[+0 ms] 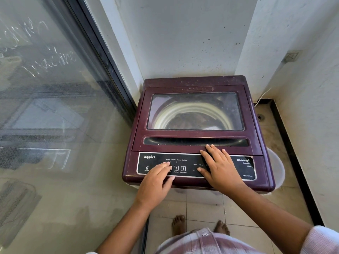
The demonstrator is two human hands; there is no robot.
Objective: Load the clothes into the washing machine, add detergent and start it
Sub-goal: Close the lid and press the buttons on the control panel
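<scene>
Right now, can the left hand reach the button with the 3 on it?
Probably yes. The left hand rests on the control panel, fingers beside button 2; button 3 sits uncovered just past it, and the right hand lies further right.

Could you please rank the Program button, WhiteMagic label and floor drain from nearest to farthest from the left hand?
1. Program button, just right of the left hand.
2. WhiteMagic label, right end of the control panel.
3. Floor drain, right of the washing machine.
</scene>
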